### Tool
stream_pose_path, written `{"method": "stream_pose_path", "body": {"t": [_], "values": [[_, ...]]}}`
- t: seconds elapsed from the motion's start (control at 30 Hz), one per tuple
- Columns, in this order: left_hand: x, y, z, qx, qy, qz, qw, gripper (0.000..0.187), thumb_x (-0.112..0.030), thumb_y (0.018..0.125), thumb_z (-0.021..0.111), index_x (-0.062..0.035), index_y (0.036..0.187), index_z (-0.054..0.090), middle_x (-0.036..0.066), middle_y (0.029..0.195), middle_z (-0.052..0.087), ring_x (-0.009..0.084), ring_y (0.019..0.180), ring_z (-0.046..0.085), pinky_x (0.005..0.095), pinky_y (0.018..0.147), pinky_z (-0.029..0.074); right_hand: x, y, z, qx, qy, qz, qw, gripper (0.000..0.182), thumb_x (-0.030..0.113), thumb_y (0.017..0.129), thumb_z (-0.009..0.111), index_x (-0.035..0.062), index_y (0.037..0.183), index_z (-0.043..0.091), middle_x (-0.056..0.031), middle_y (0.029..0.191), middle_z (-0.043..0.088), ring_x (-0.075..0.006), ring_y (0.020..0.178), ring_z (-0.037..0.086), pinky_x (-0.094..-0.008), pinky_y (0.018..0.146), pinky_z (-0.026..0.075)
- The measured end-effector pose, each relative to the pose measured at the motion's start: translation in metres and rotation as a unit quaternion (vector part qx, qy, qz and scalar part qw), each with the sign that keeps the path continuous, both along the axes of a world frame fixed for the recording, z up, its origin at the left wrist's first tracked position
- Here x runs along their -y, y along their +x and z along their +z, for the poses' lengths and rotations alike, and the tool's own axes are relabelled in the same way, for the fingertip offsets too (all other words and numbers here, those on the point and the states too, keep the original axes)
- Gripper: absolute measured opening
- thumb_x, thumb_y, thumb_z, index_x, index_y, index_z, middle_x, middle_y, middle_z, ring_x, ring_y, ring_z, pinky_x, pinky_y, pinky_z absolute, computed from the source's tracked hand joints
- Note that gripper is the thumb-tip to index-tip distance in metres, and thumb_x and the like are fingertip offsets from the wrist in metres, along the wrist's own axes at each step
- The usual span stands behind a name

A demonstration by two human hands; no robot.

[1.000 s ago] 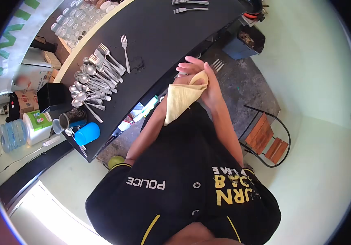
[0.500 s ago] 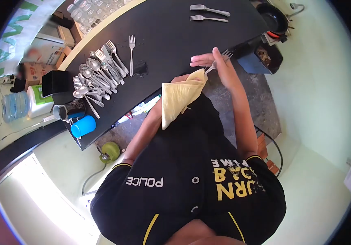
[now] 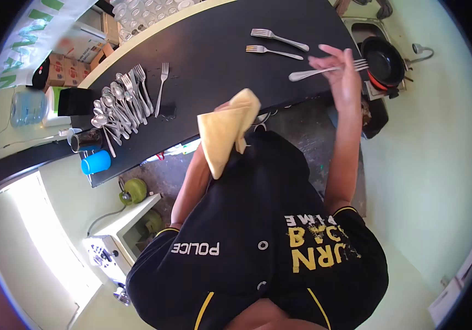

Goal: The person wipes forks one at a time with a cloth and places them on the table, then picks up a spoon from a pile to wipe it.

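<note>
A folded yellow cloth (image 3: 218, 135) is held up over the table's near edge by my left hand (image 3: 222, 106), most of which is hidden behind the fabric. Farther right, my right hand (image 3: 347, 77) grips a metal fork (image 3: 303, 74) across its fingers, tines pointing right and handle pointing left. Just beyond it, two forks lie side by side on the dark table, an upper fork (image 3: 281, 39) and a lower fork (image 3: 274, 52). A single fork (image 3: 162, 91) lies left of centre, beside a heap of spoons and forks (image 3: 120, 104).
The black table (image 3: 208, 49) has wet spots near the lone fork. At its left end stand a blue cup (image 3: 96, 162), a dark mug (image 3: 85, 142) and a black box (image 3: 75, 102). Glasses (image 3: 148, 14) line the far side. A black pan (image 3: 383, 60) sits at right by the sink.
My right hand has carried the fork away from the cloth, right and forward over the table near the two forks. My left hand with the cloth has shifted slightly left.
</note>
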State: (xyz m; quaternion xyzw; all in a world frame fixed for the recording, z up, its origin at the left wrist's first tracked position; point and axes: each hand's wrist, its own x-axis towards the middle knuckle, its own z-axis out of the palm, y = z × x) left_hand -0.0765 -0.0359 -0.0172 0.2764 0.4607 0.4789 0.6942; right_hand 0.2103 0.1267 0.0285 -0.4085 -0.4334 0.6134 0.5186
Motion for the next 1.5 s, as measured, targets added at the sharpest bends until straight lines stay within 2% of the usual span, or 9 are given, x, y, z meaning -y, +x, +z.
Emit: {"method": "stream_pose_path", "body": {"t": [0.03,0.13,0.2,0.23,0.4,0.5,0.83,1.3,1.5], "values": [[0.005,-0.002,-0.009,-0.072,0.006,0.034,0.997,0.018,-0.019,0.101,0.063,-0.003,0.108,0.066,0.002,0.077,0.06,0.0096,0.065,0.058,0.0269,0.064,0.049,-0.015,0.019,-0.006,-0.028,0.007,0.017,0.999,0.056,0.04,0.113,0.035,-0.0053,0.112,0.068,-0.0062,0.076,0.066,-0.0217,0.079,0.07,-0.0392,0.086,0.059],[0.007,0.009,-0.004,0.068,-0.01,0.157,0.985,0.026,-0.029,0.099,0.066,-0.0035,0.097,0.062,0.004,0.072,0.057,0.0141,0.059,0.053,0.028,0.061,0.043,-0.055,0.037,0.001,0.132,0.027,0.12,0.984,0.043,0.04,0.107,0.052,0.0001,0.097,0.065,0.0009,0.07,0.057,-0.0166,0.065,0.06,-0.0346,0.066,0.053],[0.011,0.017,-0.009,0.092,-0.003,0.202,0.975,0.029,-0.032,0.099,0.067,-0.0031,0.098,0.063,0.005,0.072,0.057,0.0151,0.061,0.054,0.0289,0.062,0.044,-0.054,-0.01,-0.011,0.388,0.165,-0.04,0.906,0.04,0.04,0.102,0.061,0.0023,0.09,0.062,0.0023,0.069,0.055,-0.015,0.063,0.058,-0.0338,0.06,0.049],[0.013,0.021,-0.01,0.103,0.002,0.224,0.969,0.03,-0.033,0.099,0.068,-0.0029,0.098,0.063,0.006,0.072,0.057,0.0156,0.061,0.055,0.0294,0.062,0.045,-0.053,-0.023,-0.003,0.456,0.155,-0.038,0.876,0.042,0.045,0.096,0.07,0.0041,0.098,0.06,-0.0042,0.067,0.059,-0.022,0.065,0.064,-0.0382,0.064,0.052],[0.02,0.036,0.003,0.09,-0.026,0.247,0.964,0.036,-0.037,0.098,0.069,-0.0021,0.103,0.063,0.008,0.075,0.058,0.0168,0.063,0.056,0.0308,0.065,0.046,-0.087,-0.065,-0.043,0.462,0.296,-0.008,0.836,0.035,0.036,0.103,0.061,0.0064,0.12,0.052,-0.0178,0.098,0.069,-0.042,0.088,0.07,-0.0497,0.075,0.054],[0.026,0.034,-0.015,0.133,-0.018,0.265,0.955,0.026,-0.029,0.098,0.068,-0.0048,0.105,0.063,0.007,0.075,0.06,0.0176,0.062,0.059,0.0312,0.06,0.048,-0.104,-0.079,-0.057,0.466,0.355,0.023,0.81,0.028,0.03,0.105,0.057,0.007,0.119,0.052,-0.0165,0.108,0.067,-0.0417,0.086,0.069,-0.0505,0.074,0.055],[0.03,0.031,-0.027,0.125,0.038,0.264,0.956,0.031,-0.034,0.096,0.072,-0.0053,0.106,0.064,0.007,0.078,0.062,0.0173,0.065,0.059,0.0328,0.064,0.048,-0.132,-0.084,-0.073,0.501,0.389,0.123,0.763,0.03,0.029,0.103,0.062,0.0097,0.126,0.056,-0.0146,0.1,0.058,-0.0376,0.082,0.068,-0.0463,0.073,0.057],[0.019,0.031,-0.034,0.156,0.049,0.266,0.95,0.034,-0.035,0.095,0.073,-0.0052,0.109,0.063,0.008,0.08,0.062,0.0185,0.064,0.059,0.0328,0.064,0.049,-0.128,-0.104,-0.094,0.534,0.473,0.071,0.697,0.031,0.029,0.097,0.069,0.0091,0.121,0.068,-0.0097,0.099,0.057,-0.0265,0.095,0.062,-0.0401,0.077,0.052],[0.015,0.039,-0.018,0.119,0.037,0.268,0.955,0.036,-0.039,0.1,0.064,-0.0038,0.096,0.06,0.007,0.068,0.054,0.0172,0.061,0.052,0.0319,0.063,0.043,-0.13,-0.101,-0.099,0.541,0.47,0.088,0.691,0.034,0.033,0.096,0.07,0.0106,0.121,0.069,-0.0087,0.099,0.057,-0.0261,0.094,0.06,-0.0402,0.079,0.05]]}}
